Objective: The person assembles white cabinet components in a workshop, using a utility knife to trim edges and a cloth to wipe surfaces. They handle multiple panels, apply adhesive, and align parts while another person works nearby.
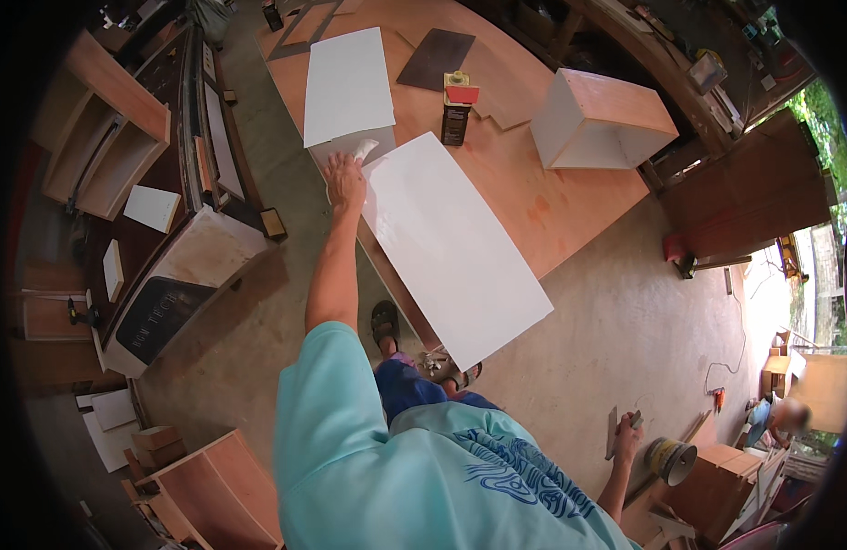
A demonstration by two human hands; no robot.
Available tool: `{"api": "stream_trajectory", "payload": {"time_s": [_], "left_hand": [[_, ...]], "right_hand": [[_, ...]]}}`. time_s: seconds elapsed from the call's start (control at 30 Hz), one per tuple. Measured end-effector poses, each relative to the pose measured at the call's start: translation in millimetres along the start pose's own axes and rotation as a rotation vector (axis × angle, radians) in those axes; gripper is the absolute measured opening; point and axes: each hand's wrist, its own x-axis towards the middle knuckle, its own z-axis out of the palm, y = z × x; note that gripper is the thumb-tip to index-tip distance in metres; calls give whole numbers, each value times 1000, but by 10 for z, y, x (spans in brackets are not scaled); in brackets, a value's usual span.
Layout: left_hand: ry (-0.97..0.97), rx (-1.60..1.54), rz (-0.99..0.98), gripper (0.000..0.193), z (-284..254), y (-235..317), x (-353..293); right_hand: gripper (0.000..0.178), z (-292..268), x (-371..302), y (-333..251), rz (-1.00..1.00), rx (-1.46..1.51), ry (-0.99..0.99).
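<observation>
Left grip (345, 181) holds cloth (365, 148); right grip (630, 437), flat tool (612, 434)

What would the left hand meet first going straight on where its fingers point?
Probably the near edge of the farther white rectangular panel, after crossing the grey strip; depth is unclear.

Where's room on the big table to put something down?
The table has bare wood between the near white panel and the wooden box. Its left side is crowded with the far white panel, white cloth and left hand.
</observation>
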Motion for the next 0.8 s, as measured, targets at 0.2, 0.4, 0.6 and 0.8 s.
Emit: {"api": "stream_trajectory", "payload": {"time_s": [0.2,0.4,0.6,0.8], "left_hand": [[-125,-254,574,38,-229,1195,-1426],[-366,-255,646,61,-368,1167,-1731],[-142,5,214,50,-92,417,-674],[-279,-122,476,51,-100,970,-896]], "right_hand": [[26,289,-700,-90,132,-34,117],[27,832,-1335,-361,191,14,132],[32,1146,-1549,-809,143,-29,131],[34,1255,-1366,-994,164,-84,122]]}}
